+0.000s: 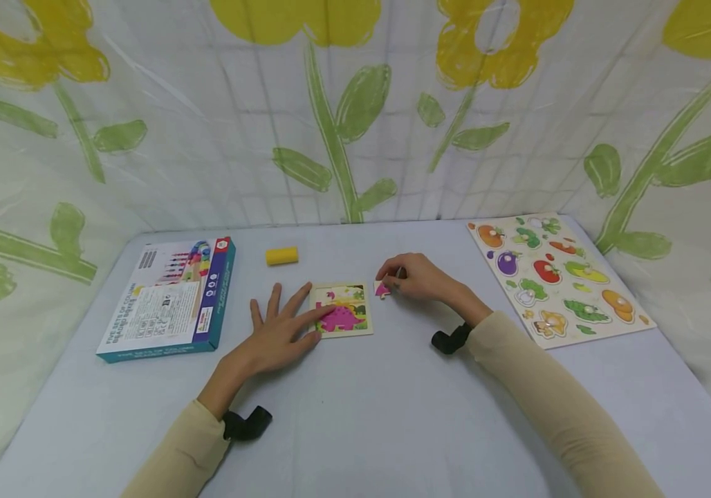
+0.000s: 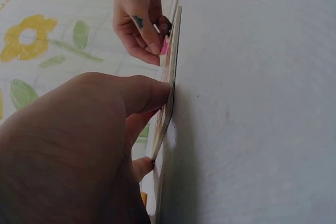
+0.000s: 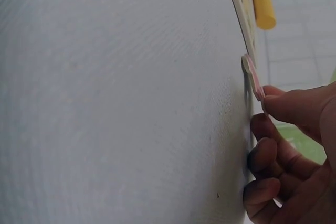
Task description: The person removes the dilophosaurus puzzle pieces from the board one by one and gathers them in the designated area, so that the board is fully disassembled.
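Observation:
A small square jigsaw board [image 1: 341, 321] with a pink dinosaur picture lies mid-table. My left hand [image 1: 281, 335] rests at its left side with fingers spread; the index finger reaches across the picture and the thumb touches the near edge. In the left wrist view, the thumb bears on the board's edge [image 2: 177, 51]. Just right of the board, my right hand [image 1: 420, 278] pinches a pink and white puzzle piece [image 1: 382, 289] between thumb and fingers. From the right wrist, the piece [image 3: 253, 77] appears tilted, close to the board's side, while the other fingers curl beneath.
A yellow cylinder [image 1: 282, 256] lies behind the left hand. At the left is a flat teal-edged box [image 1: 165, 304]. A vegetable peg board [image 1: 557, 277] lies at the right. A flower-printed curtain [image 1: 237, 138] hangs behind the table [image 1: 368, 415].

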A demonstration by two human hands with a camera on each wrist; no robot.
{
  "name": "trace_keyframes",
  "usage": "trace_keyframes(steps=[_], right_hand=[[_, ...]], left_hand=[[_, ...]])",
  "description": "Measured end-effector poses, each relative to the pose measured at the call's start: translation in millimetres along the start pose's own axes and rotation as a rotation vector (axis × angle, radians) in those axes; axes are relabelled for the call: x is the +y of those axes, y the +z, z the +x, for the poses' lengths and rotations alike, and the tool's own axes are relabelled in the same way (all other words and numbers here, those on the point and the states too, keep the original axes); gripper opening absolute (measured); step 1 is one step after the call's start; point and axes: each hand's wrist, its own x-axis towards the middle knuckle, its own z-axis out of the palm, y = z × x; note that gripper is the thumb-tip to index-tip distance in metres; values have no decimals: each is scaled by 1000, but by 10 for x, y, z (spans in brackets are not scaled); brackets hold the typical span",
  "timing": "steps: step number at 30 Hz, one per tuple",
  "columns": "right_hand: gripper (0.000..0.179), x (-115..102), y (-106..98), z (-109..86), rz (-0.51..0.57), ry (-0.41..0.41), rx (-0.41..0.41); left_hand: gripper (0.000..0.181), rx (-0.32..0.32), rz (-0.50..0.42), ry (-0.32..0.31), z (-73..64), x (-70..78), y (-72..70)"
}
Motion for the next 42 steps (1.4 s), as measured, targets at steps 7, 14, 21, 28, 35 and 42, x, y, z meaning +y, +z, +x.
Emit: trace_keyframes(steps=[7, 14, 21, 28, 35, 42], right_hand=[[18, 11, 8, 7, -13, -14, 4], [17, -7, 7, -8, -16, -16, 6], [17, -28, 2, -17, -32, -38, 18], [16, -138, 25, 43, 3, -65, 10], [18, -324, 135, 210, 3, -108, -83], [25, -538, 247, 367, -57, -147, -193]], left_hand=[[55, 6, 3, -4, -3, -2, 16], [55, 6, 8, -7, -1, -5, 20], [55, 8, 7, -8, -2, -1, 24], [55, 6, 9, -14, -6, 7, 22], [54, 10, 27, -14, 3, -6, 26], [54, 8, 25, -10, 9, -16, 19]])
